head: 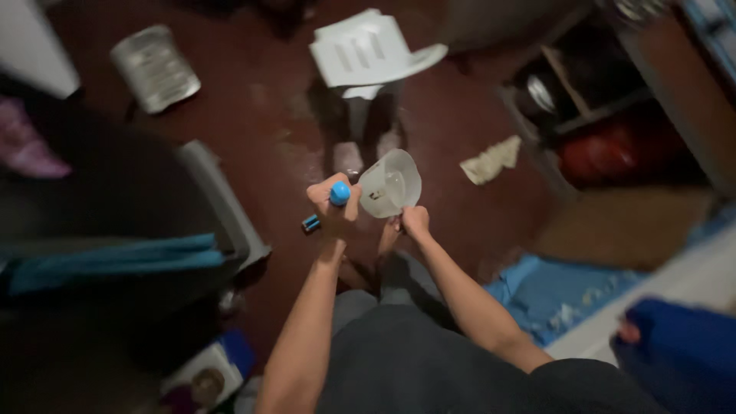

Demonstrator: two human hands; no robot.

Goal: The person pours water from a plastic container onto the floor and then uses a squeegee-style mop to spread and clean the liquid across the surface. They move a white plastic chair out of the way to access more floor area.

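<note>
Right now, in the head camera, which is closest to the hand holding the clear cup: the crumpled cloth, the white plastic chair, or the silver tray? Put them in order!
From the right hand:
1. Crumpled cloth, on the floor to the right.
2. White plastic chair, straight ahead.
3. Silver tray, far off on the left.

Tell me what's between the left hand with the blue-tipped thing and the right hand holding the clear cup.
Nothing; the head view shows only dark red floor in the narrow gap between the left hand and right hand with its clear cup.

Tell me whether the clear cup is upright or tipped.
Tipped: the cup in the right hand lies on its side, mouth facing up-right. Contents cannot be told.
</note>
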